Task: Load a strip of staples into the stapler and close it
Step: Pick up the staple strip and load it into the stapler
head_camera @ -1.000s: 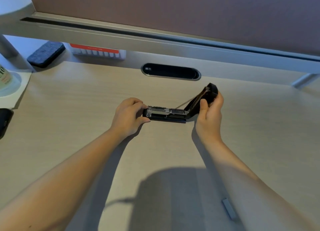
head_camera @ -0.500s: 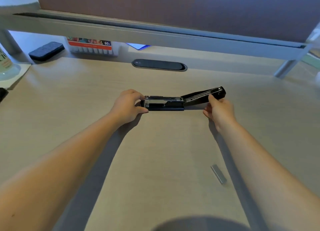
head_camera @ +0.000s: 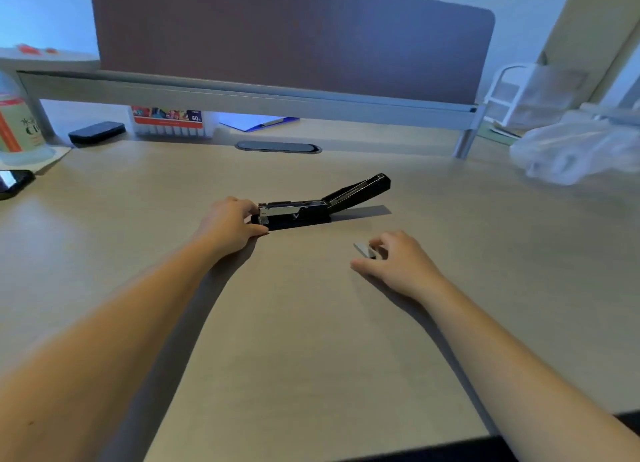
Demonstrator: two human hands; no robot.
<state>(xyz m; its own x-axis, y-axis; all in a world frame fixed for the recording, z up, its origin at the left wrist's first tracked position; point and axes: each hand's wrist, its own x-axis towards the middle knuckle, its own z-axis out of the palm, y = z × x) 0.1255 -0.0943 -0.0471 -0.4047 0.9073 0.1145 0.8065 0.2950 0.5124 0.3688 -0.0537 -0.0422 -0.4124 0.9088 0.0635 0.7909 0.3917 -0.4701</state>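
Desk [head_camera: 311, 323]: left hand [head_camera: 230, 224] pinches stapler [head_camera: 298, 212] nose, steadying it lid-open; right hand [head_camera: 398, 264] fingers close on staple strip [head_camera: 364, 249] for loading.

Open stapler [head_camera: 322, 203], hands [head_camera: 231, 223] nearby

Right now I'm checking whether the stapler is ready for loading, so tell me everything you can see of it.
The stapler is black, apparently plastic, with a shiny metal magazine channel exposed along its base. It lies flat on the wooden desk, lengthwise left to right. Its top arm is hinged open and slants up to the right, casting a shadow on the desk. The left hand grips its left end; the right hand is off it, at the staple strip. Whether the channel holds staples cannot be told.
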